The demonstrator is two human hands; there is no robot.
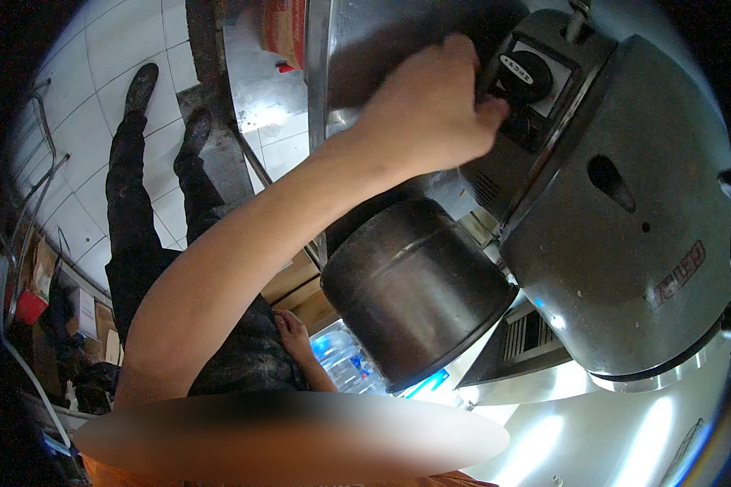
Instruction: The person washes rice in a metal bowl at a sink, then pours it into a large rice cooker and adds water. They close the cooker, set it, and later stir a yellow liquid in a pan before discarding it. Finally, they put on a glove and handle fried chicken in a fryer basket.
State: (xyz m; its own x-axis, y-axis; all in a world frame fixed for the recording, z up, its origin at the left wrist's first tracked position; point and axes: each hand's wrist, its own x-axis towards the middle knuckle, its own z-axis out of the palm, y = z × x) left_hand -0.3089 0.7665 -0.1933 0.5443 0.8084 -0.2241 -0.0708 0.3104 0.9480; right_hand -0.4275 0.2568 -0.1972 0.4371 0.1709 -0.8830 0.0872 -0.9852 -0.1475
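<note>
My left arm reaches across the view to a grey planetary mixer (pixel 615 243). My left hand (pixel 432 109) is at the mixer's control panel (pixel 560 76), its thumb at the panel's edge below a round black push knob (pixel 527 76). The other fingers curl away, and their tips are partly hidden. Under the forearm a dark metal mixing bowl (pixel 414 286) sits beside the mixer head, with its inside out of sight. My right hand (pixel 292 332) rests against my dark clothing near the hip, with no object visible in it.
A metal panel (pixel 371 36) stands behind my left hand. Clear plastic bottles (pixel 347 359) lie beyond the bowl. A dark mat (pixel 219 134) runs beside the white tiled floor (pixel 97 67). Boxes (pixel 85 310) and bent metal tubing (pixel 42 140) line the left side.
</note>
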